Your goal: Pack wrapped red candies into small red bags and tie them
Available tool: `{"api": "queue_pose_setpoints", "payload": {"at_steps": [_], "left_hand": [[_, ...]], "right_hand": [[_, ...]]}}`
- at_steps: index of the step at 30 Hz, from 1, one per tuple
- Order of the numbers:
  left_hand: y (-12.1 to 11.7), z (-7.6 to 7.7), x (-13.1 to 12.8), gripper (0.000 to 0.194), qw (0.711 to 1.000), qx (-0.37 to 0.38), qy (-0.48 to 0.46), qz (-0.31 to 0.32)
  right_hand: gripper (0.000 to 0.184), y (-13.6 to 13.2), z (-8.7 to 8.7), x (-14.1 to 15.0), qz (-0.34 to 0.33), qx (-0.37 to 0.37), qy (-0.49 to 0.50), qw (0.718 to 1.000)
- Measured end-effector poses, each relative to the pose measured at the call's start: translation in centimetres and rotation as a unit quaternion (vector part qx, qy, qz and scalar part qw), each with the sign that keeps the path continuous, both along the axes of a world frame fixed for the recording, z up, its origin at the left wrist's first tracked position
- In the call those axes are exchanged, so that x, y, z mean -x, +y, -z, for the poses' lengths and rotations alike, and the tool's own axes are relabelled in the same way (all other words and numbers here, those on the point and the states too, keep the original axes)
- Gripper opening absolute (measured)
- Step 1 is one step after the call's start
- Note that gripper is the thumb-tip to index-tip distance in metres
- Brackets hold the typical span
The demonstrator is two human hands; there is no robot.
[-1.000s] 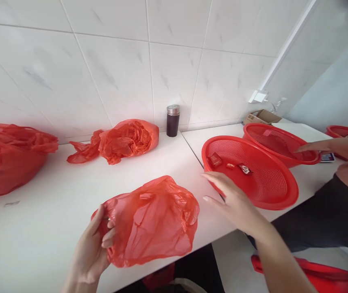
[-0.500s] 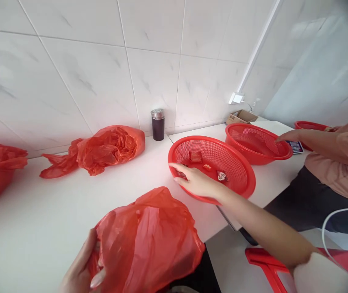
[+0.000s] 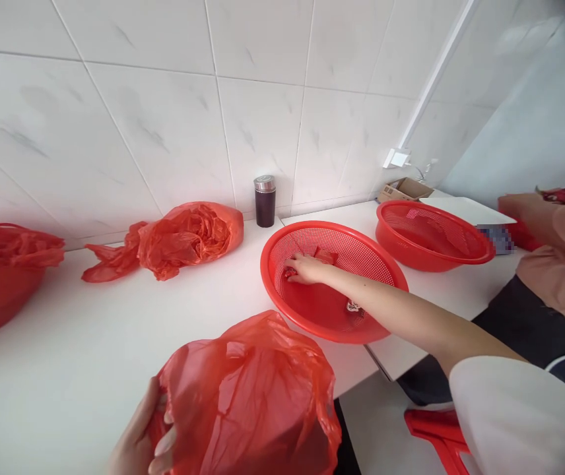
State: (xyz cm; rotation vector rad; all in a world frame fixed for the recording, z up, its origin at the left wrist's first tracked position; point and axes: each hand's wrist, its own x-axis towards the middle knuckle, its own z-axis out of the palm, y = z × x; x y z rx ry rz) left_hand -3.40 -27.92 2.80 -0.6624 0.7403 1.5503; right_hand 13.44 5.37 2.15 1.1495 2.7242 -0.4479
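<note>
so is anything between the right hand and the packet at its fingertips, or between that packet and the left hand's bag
Nothing visible separates the right hand from the small packet. Between that packet and the red bag in the left hand stands the basket's near rim.

A plain indoor workroom where people sit packing or sorting by hand: a white table (image 3: 79, 356) runs along a wall of marbled white tiles (image 3: 164, 119), bearing red plastic baskets (image 3: 334, 229), red plastic bags (image 3: 191, 237), a dark flask (image 3: 265, 204) and an open cardboard box (image 3: 404, 190). A second person (image 3: 554, 297) sits alongside; a socket (image 3: 398, 158) is mounted on the wall.
</note>
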Motion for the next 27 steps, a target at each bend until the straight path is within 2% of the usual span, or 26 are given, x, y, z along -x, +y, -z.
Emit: {"api": "queue_pose_setpoints", "payload": {"at_steps": [3,5,7,10,11,12,13,14,16,17,19,21,22,24,27], "left_hand": [[1.1,-0.6,-0.9,0.038,0.998,-0.022,0.007,-0.059],[1.4,-0.5,-1.1,0.039,0.995,-0.045,0.019,-0.089],[1.4,-0.3,-1.1,0.039,0.993,-0.061,0.022,-0.102],[1.3,-0.1,-1.0,0.040,0.991,-0.072,0.031,-0.113],[1.4,-0.1,-1.0,0.040,0.990,-0.075,0.031,-0.116],[1.5,-0.2,-1.1,0.040,0.989,-0.078,0.029,-0.119],[1.7,-0.4,-1.2,0.040,0.989,-0.081,0.024,-0.119],[1.8,-0.7,-1.5,0.040,0.989,-0.084,0.017,-0.119],[2.0,-1.4,-2.0,0.039,0.990,-0.087,0.002,-0.114],[1.9,-1.7,-2.3,0.038,0.990,-0.089,-0.007,-0.107],[1.2,-2.4,-2.5,0.033,0.991,-0.099,-0.030,-0.087],[-0.1,-2.7,-2.3,0.022,0.988,-0.125,-0.045,-0.075],[-0.8,-2.8,-1.9,0.015,0.987,-0.138,-0.042,-0.072],[-2.4,-2.8,-0.8,0.009,0.986,-0.153,-0.003,-0.070],[-3.4,-3.0,0.9,0.010,0.982,-0.152,0.090,-0.071]], "right_hand": [[0.032,1.4,-1.4,0.2,0.024,-0.009,0.020,0.999],[0.026,2.0,-3.3,0.2,0.031,-0.007,0.052,0.998],[0.018,1.2,-5.8,0.1,0.021,-0.001,0.096,0.995],[0.017,-3.2,-9.4,0.1,-0.042,0.066,0.199,0.977],[0.020,-5.5,-10.1,0.1,-0.090,0.160,0.275,0.944],[0.022,-7.9,-10.4,0.2,-0.137,0.251,0.310,0.906],[0.023,-10.4,-10.2,0.3,-0.184,0.316,0.311,0.878],[0.023,-12.6,-9.5,0.6,-0.217,0.337,0.303,0.864],[0.021,-16.0,-6.9,1.4,-0.243,0.283,0.258,0.892],[0.018,-17.0,-5.3,1.9,-0.230,0.216,0.251,0.915],[0.025,-17.5,-2.3,3.0,-0.204,0.098,0.217,0.950],[0.036,-16.7,-0.6,3.7,-0.193,0.054,0.170,0.965],[0.044,-16.2,-0.3,3.9,-0.198,0.059,0.142,0.968],[0.061,-15.3,-1.0,3.6,-0.224,0.084,0.086,0.967],[0.079,-14.7,-4.3,2.3,-0.281,0.122,0.013,0.952]]}}
